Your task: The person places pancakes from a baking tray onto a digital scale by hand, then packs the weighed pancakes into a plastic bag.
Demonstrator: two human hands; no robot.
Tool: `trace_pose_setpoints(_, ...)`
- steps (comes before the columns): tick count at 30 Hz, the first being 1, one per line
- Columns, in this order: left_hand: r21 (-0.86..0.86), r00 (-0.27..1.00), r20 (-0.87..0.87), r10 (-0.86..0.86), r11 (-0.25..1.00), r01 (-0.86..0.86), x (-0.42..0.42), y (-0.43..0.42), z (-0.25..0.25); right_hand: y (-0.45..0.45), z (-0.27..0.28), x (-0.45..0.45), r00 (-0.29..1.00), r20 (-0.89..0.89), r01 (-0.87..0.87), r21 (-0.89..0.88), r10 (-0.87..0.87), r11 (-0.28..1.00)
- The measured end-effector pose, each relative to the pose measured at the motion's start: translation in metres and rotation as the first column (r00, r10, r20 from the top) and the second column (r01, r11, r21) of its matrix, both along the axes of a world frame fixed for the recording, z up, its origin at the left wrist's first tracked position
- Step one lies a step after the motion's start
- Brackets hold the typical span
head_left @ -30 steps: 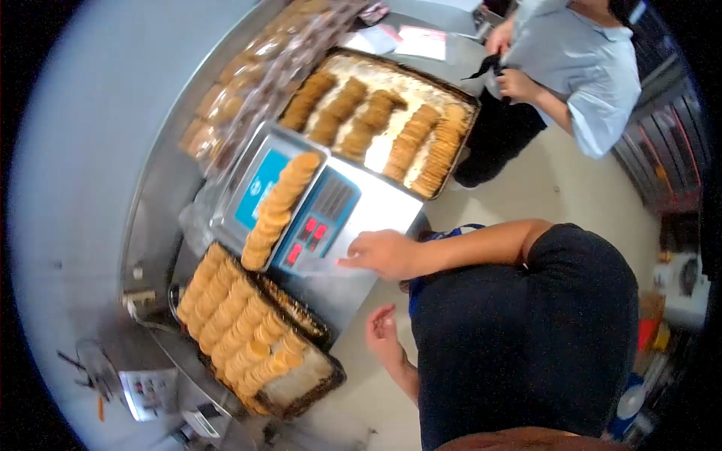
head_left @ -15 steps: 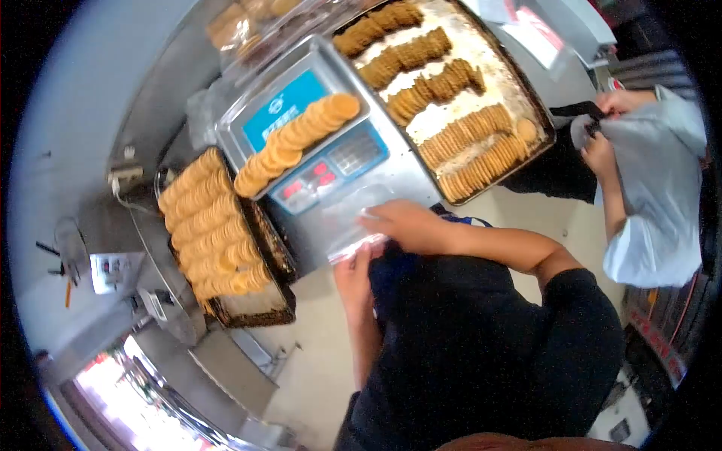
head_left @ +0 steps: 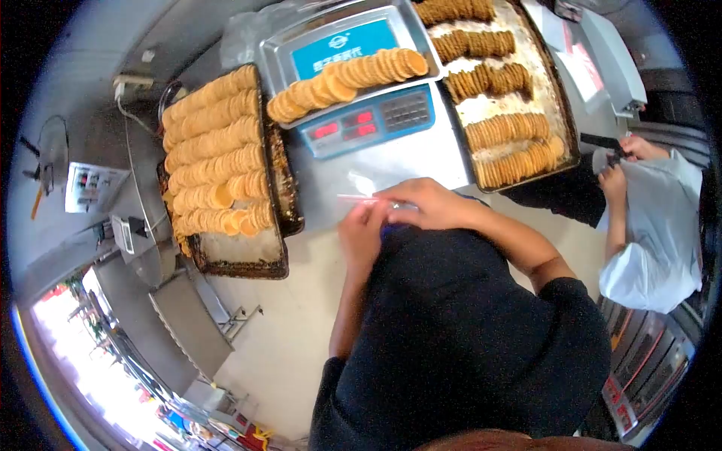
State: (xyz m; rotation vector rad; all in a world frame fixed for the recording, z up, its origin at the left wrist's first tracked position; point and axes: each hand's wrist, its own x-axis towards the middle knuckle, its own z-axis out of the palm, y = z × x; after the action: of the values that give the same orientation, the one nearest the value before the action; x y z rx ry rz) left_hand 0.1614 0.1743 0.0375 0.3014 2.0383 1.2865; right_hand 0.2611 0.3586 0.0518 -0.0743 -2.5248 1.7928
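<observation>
Near the table's front edge, my left hand (head_left: pixel 362 234) pinches the edge of a clear plastic bag (head_left: pixel 359 189) with a pinkish strip. My right hand (head_left: pixel 429 203) meets it there, its fingers closed on the same bag edge. Beyond them stands a scale with a blue panel and red digits (head_left: pixel 368 120). A long row of round biscuits (head_left: pixel 346 81) lies slanted on its metal pan (head_left: pixel 274 56). Several rows of biscuits fill a tray (head_left: pixel 241 267) at the left. Another tray (head_left: pixel 569 143) at the right holds darker and lighter rows.
A person (head_left: pixel 653 225) in a light top stands at the right, hands on a dark object. Papers (head_left: pixel 583 68) lie beyond the right tray. A power socket with a cable (head_left: pixel 133 81) is on the left wall. A crumpled clear bag (head_left: pixel 242 39) lies behind the scale.
My left hand has come up from beside the table to join my right hand at the bag. The view has turned, so the left tray and the scale appear farther up and more level.
</observation>
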Motion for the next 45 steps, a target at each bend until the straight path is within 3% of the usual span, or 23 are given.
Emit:
trace_pose_setpoints(3, -0.025, 0.998, -0.042, -0.044, 0.999, 0.043, -0.01, -0.002, 0.01, 0.002, 0.007, -0.014, 1.0, 0.004, -0.006, -0.022, 0.006, 1.0)
trace_pose_setpoints(5, 0.103, 0.994, -0.037, -0.105, 0.989, 0.108, -0.017, -0.002, 0.031, 0.002, 0.012, -0.019, 0.995, 0.086, -0.038, -0.043, 0.042, 0.998)
trace_pose_setpoints(8, 0.237, 0.994, -0.099, -0.034, 0.97, 0.057, -0.017, -0.006, -0.002, -0.004, 0.023, -0.036, 0.983, 0.183, -0.002, 0.016, -0.001, 1.0)
trace_pose_setpoints(9, 0.141, 0.989, -0.133, -0.071, 0.986, 0.089, -0.023, -0.008, 0.009, -0.005, 0.014, -0.039, 0.996, 0.083, -0.039, 0.124, 0.029, 0.992)
trace_pose_setpoints(13, 0.296, 0.928, -0.363, 0.082, 0.955, 0.032, -0.029, -0.025, 0.002, -0.02, 0.013, -0.071, 0.986, 0.109, -0.126, -0.002, 0.126, 0.992)
trace_pose_setpoints(14, 0.222, 0.894, -0.445, 0.047, 0.973, 0.059, -0.033, -0.032, 0.004, -0.024, 0.012, -0.078, 0.984, 0.073, -0.17, 0.061, 0.165, 0.984)
trace_pose_setpoints(15, 0.227, 0.888, -0.456, 0.064, 0.973, 0.047, -0.035, -0.039, 0.006, -0.03, 0.011, -0.087, 0.966, -0.134, -0.194, 0.183, 0.22, 0.964)
trace_pose_setpoints(17, 0.135, 0.886, -0.456, 0.081, 0.991, -0.021, -0.026, -0.052, 0.006, -0.037, 0.016, -0.096, 0.938, -0.13, -0.269, 0.308, 0.32, 0.913)
trace_pose_setpoints(23, 0.239, 0.846, -0.437, 0.306, 0.946, -0.219, -0.008, -0.07, -0.001, -0.055, 0.013, -0.125, 0.84, -0.205, -0.349, 0.506, 0.503, 0.789)
trace_pose_setpoints(24, 0.279, 0.871, -0.377, 0.315, 0.935, -0.218, -0.008, -0.074, -0.001, -0.054, 0.005, -0.131, 0.857, -0.146, -0.341, 0.557, 0.494, 0.757)
trace_pose_setpoints(27, 0.318, 0.899, -0.272, 0.345, 0.913, -0.254, -0.007, -0.078, -0.017, -0.036, -0.021, -0.155, 0.94, -0.215, -0.074, 0.629, 0.265, 0.774)
trace_pose_setpoints(29, -0.042, 0.882, -0.383, 0.274, 0.949, -0.313, -0.003, -0.081, -0.028, -0.027, -0.019, -0.154, 0.956, -0.21, -0.041, 0.597, 0.206, 0.801)
trace_pose_setpoints(32, -0.109, 0.815, -0.447, 0.369, 0.881, -0.46, -0.008, -0.072, -0.003, -0.037, -0.008, -0.136, 0.881, -0.205, -0.222, 0.615, 0.425, 0.756)
trace_pose_setpoints(33, -0.104, 0.813, -0.452, 0.366, 0.884, -0.456, -0.013, -0.068, -0.002, -0.045, 0.008, -0.129, 0.847, -0.164, -0.318, 0.605, 0.505, 0.73)
trace_pose_setpoints(35, 0.015, 0.658, -0.667, 0.348, 0.89, -0.456, -0.023, -0.061, -0.001, -0.049, -0.001, -0.12, 0.86, -0.218, -0.27, 0.574, 0.462, 0.773)
trace_pose_setpoints(36, 0.015, 0.66, -0.663, 0.352, 0.888, -0.459, -0.028, -0.061, 0.003, -0.041, -0.013, -0.12, 0.894, -0.25, -0.166, 0.587, 0.372, 0.792)
trace_pose_setpoints(38, -0.319, 0.724, -0.689, 0.025, 0.887, -0.335, -0.036, -0.062, 0.009, -0.019, -0.027, -0.126, 0.936, -0.302, 0.047, 0.62, 0.183, 0.783)
trace_pose_setpoints(39, -0.317, 0.727, -0.686, 0.025, 0.889, -0.33, -0.034, -0.06, 0.003, -0.014, -0.019, -0.126, 0.967, -0.233, 0.072, 0.631, 0.1, 0.772)
trace_pose_setpoints(41, -0.302, 0.742, -0.664, -0.088, 0.94, -0.159, -0.036, -0.057, -0.013, -0.012, -0.014, -0.124, 0.948, -0.291, 0.099, 0.661, 0.132, 0.744)
trace_pose_setpoints(42, -0.201, 0.716, -0.697, -0.028, 0.967, -0.158, -0.036, -0.052, -0.012, -0.011, -0.012, -0.121, 0.948, -0.295, 0.114, 0.658, 0.117, 0.744)
trace_pose_setpoints(44, -0.151, 0.679, -0.733, -0.039, 0.983, -0.107, -0.045, -0.043, -0.02, -0.012, -0.012, -0.114, 0.953, -0.172, -0.087, 0.635, 0.25, 0.768)
trace_pose_setpoints(45, -0.1, 0.647, -0.762, -0.034, 0.993, -0.065, -0.047, -0.04, -0.02, -0.013, -0.016, -0.115, 0.954, -0.172, -0.083, 0.635, 0.245, 0.768)
